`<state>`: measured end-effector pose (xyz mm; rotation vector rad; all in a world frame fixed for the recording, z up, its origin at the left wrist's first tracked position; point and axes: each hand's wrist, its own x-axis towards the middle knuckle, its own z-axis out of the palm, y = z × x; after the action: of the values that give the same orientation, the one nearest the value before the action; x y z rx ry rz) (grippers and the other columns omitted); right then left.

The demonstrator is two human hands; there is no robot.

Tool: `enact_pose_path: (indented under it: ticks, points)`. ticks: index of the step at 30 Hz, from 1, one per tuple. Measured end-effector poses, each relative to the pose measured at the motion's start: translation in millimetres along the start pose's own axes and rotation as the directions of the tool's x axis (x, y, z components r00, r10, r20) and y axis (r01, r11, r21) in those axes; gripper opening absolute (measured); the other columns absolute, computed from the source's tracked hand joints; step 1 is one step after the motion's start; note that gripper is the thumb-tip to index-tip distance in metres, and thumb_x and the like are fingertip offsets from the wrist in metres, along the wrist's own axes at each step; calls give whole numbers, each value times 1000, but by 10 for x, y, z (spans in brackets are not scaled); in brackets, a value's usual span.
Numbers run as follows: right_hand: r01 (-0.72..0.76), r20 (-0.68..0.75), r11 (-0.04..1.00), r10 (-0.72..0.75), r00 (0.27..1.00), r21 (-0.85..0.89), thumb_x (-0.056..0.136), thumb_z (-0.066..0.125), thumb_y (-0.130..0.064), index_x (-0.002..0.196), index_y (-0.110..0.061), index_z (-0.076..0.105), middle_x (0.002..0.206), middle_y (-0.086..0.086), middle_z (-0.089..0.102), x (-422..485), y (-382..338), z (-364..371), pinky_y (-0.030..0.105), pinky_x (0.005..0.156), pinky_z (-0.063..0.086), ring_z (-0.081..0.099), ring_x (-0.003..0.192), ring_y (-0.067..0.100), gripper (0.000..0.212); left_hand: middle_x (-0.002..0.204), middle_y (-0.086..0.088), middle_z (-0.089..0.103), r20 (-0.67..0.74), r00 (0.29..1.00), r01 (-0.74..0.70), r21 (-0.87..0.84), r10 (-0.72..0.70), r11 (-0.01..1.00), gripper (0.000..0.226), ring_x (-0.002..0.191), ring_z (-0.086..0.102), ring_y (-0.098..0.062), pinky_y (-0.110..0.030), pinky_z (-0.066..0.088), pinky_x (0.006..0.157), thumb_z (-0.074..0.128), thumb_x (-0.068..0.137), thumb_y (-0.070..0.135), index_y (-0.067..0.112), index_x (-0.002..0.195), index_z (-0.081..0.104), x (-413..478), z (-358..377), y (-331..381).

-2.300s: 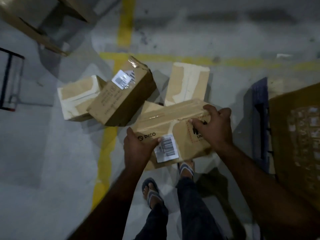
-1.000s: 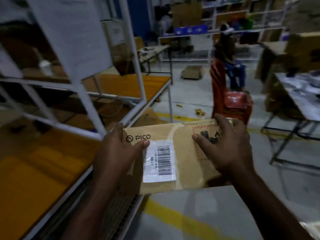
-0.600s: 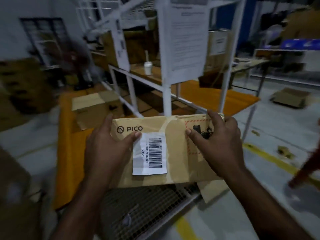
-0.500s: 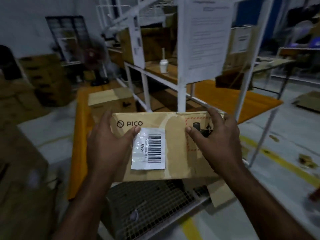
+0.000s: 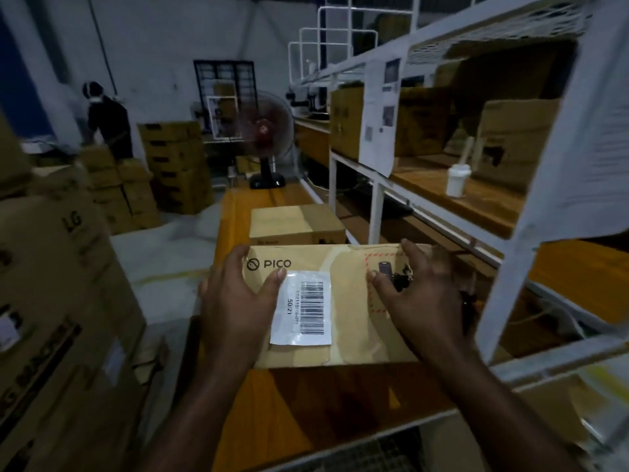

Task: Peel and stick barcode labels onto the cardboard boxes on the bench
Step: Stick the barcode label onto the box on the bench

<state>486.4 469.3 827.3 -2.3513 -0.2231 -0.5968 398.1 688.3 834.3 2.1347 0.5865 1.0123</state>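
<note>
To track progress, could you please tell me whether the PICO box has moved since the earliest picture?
Yes. The PICO box, earlier over the floor, is now above the orange bench, near the second box.

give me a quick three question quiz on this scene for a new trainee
1. True or false: the box held by the left hand and right hand already carries a barcode label.
2. What stands on the shelf to the right? A) a white cup B) a red kettle C) a blue bucket
3. Fill in: the word printed on the box by the left thumb is ____.
Key: 1 true; 2 A; 3 PICO
</note>
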Motion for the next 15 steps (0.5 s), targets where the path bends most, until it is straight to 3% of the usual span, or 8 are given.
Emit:
enact_pose_path:
  ticks: [2, 4, 8, 10, 11, 13, 15]
  points:
    - [-16, 27, 1000, 17, 1000, -17, 75, 47, -74, 143, -41, 34, 150, 6, 30, 200, -83, 306, 54, 91, 53, 44, 131, 33, 77, 135, -1, 56, 30, 999, 21, 46, -22, 999, 64, 128, 43, -28, -50, 48, 97, 66, 84, 55, 31, 140, 45, 229, 124, -154]
    - [-15, 61, 999, 18, 998, -51, 81, 54, -66, 143, -37, 40, 154, 5, 28, 331, -153, 556, 53, 97, 50, 40, 135, 34, 70, 136, -2, 56, 59, 997, 42, 98, -47, 994, 64, 129, 43, -28, -51, 47, 98, 63, 85, 58, 31, 140, 46, 413, 237, -305]
    - [40, 85, 979, -23, 996, -199, 91, 49, -60, 142, -30, 47, 160, 8, 27, 514, -290, 848, 57, 112, 33, 27, 145, 34, 60, 138, -3, 53, 82, 991, 88, 151, -101, 985, 63, 129, 42, -27, -50, 45, 100, 57, 87, 62, 34, 142, 44, 658, 368, -533]
    - [124, 14, 957, -125, 992, -264, 94, 47, -55, 137, -28, 53, 155, 7, 37, 581, -468, 920, 59, 117, 18, 22, 147, 31, 51, 139, -1, 51, 102, 989, 91, 174, -109, 981, 63, 129, 42, -26, -47, 41, 102, 56, 87, 63, 37, 143, 43, 754, 423, -546]
    - [213, -5, 943, -222, 975, -257, 94, 47, -53, 133, -29, 56, 151, 5, 43, 588, -606, 949, 56, 116, 18, 27, 145, 27, 47, 140, 0, 50, 114, 988, 85, 195, -108, 977, 62, 129, 42, -25, -47, 39, 102, 55, 88, 64, 38, 143, 41, 799, 451, -540]
    - [371, 53, 915, -367, 929, -158, 95, 46, -53, 124, -29, 61, 134, -1, 55, 574, -876, 1071, 43, 107, 35, 42, 128, 16, 41, 141, 1, 48, 133, 985, 81, 225, -113, 971, 62, 130, 41, -24, -47, 36, 103, 51, 88, 66, 41, 143, 38, 878, 493, -537]
    - [432, 142, 897, -418, 897, -95, 95, 47, -55, 119, -26, 67, 118, -4, 60, 530, -1061, 1259, 38, 93, 43, 48, 112, 13, 42, 143, 1, 46, 143, 983, 81, 239, -117, 968, 61, 131, 40, -24, -48, 36, 103, 49, 89, 66, 41, 144, 36, 931, 513, -569]
